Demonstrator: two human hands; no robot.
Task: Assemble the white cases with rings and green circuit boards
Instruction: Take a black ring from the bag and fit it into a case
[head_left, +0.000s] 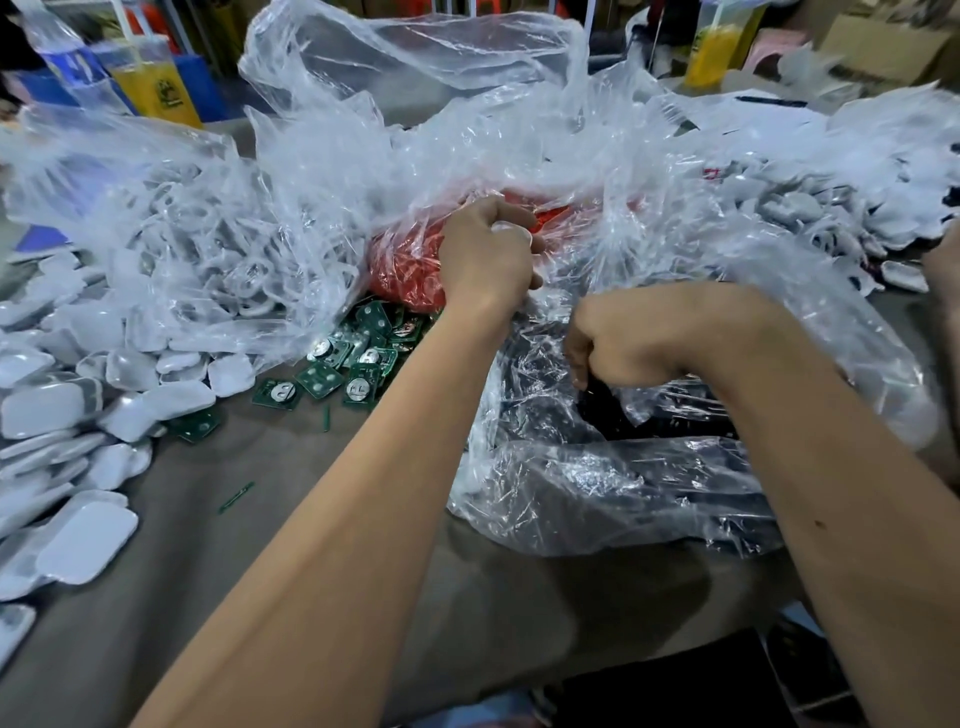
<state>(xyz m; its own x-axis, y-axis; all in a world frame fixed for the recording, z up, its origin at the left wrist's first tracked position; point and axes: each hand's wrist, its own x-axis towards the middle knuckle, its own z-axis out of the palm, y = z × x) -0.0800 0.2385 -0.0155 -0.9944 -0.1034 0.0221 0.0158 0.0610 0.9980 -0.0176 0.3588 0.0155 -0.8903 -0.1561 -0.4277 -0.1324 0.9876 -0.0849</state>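
My left hand (488, 260) is held over a bag of red parts (405, 270), its fingers curled round a small white case (503, 227). My right hand (618, 348) reaches knuckles-up into a clear bag of black parts (675, 415); its curled fingertips seem to pinch a black part, mostly hidden. Several green circuit boards (358, 387) with round silver cells lie on the table left of my left forearm. Loose white cases (88, 545) are heaped at the left. White rings (223, 254) fill a clear bag at the back left.
More white cases (795, 208) are heaped at the back right under crumpled plastic. Two yellow drinks (156, 88) (714, 52) stand at the back. Part of another person's hand (943, 265) shows at the right edge. Bare grey table (249, 545) lies in front.
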